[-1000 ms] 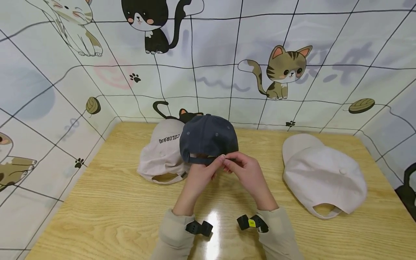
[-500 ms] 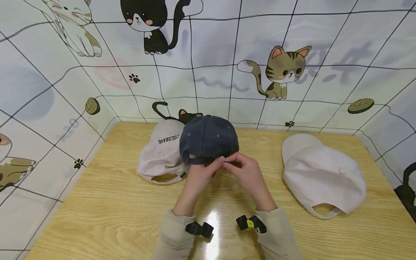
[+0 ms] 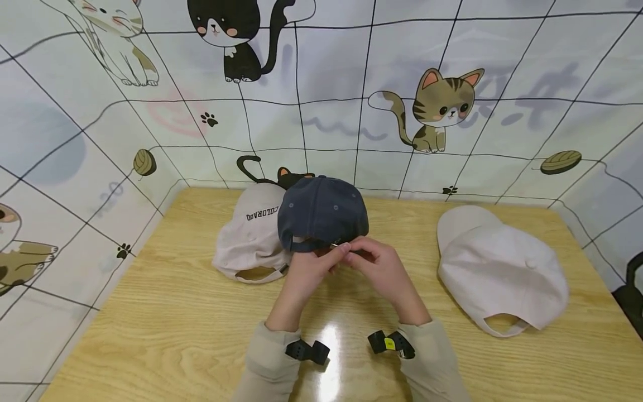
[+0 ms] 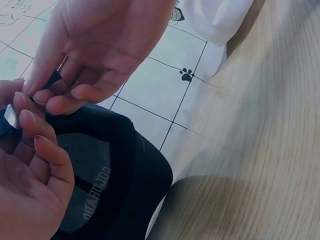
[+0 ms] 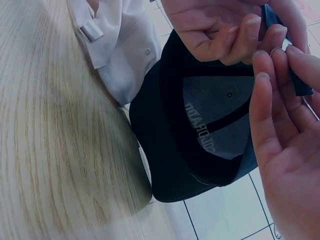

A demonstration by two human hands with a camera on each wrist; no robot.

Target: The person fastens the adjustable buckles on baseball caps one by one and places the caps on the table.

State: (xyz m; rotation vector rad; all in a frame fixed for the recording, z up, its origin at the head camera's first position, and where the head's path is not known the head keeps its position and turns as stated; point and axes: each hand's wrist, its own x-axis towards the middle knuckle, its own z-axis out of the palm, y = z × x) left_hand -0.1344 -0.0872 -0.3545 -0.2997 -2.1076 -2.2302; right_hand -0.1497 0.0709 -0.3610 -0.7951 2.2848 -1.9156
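A navy baseball cap [image 3: 321, 206] is held up with its back strap facing me. My left hand [image 3: 307, 273] pinches the strap close to a small metal buckle [image 5: 286, 44]. On the other side, my right hand [image 3: 384, 271] pinches the dark strap [image 5: 301, 85] between thumb and fingers. The fingertips of both hands meet at the buckle. Both wrist views show the cap's inside, with lettering seen in reverse; fingers partly cover how the strap runs through the buckle.
A pale cap [image 3: 251, 240] lettered COLORADO lies at the left, partly behind the navy one. Another pale cap [image 3: 502, 273] lies at the right. Both are on the wooden table [image 3: 176, 335]. A cat-patterned sheet [image 3: 331, 72] covers the walls behind.
The hands and navy cap stay nearly in place. My fingers shift slightly at the strap, and a bright bit of metal now shows by the left fingertips in the head view.
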